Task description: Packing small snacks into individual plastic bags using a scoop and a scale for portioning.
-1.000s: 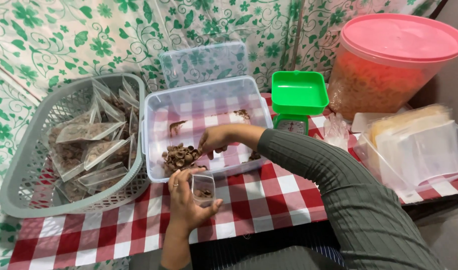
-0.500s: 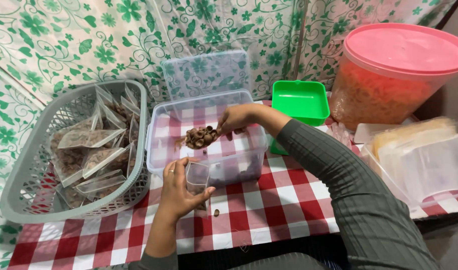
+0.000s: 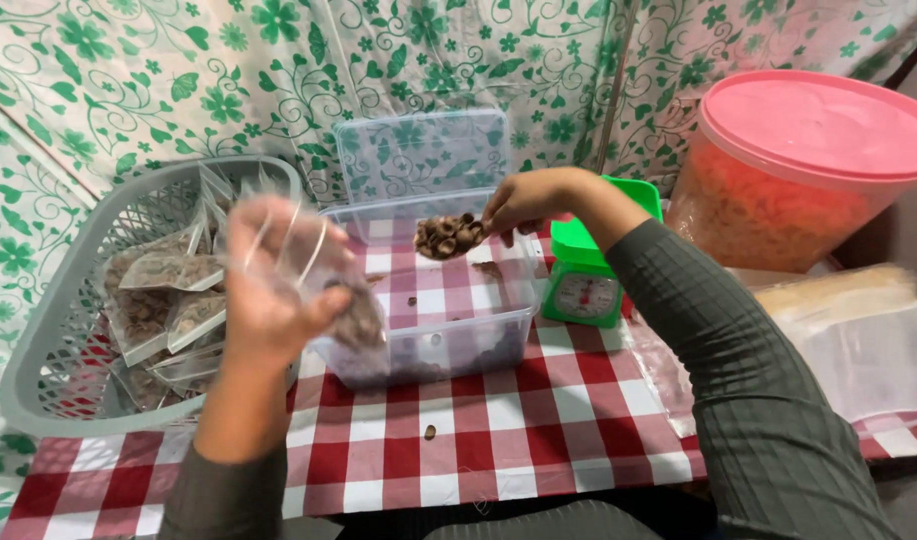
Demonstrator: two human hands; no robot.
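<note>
Right now the bag (image 3: pixel 323 275) is up in the air at the near left, a small clear plastic pouch with a few brown pieces sagging in its bottom corner. It looks thin, limp and slippery, and very light, so the safest hold is at the mouth, pinching the film near the rim and letting the weight hang below. The left hand (image 3: pixel 268 275) has it, fingers curled round the film, though motion blur hides the exact pinch. Over to the right, the right hand (image 3: pixel 523 200) is closed on a heaped scoop (image 3: pixel 448 235) of brown curled pieces, held above the tub (image 3: pixel 428 345). Loose, dry and crumbly, by the look of them, and apt to spill from a tilted scoop. The tub itself is clear plastic and nearly bare, with only scattered bits on its floor; its lid (image 3: pixel 423 155) leans against the far wall. One stray piece (image 3: pixel 430 432) lies on the checked cloth (image 3: pixel 538 440) near the body. Left of the tub, a grey basket (image 3: pixel 48 360) holds filled bags. Just right of the tub stands a green scale (image 3: pixel 588 280), and at the far right a big tub with a pink lid (image 3: pixel 828 125), full of orange-coloured snack.
</note>
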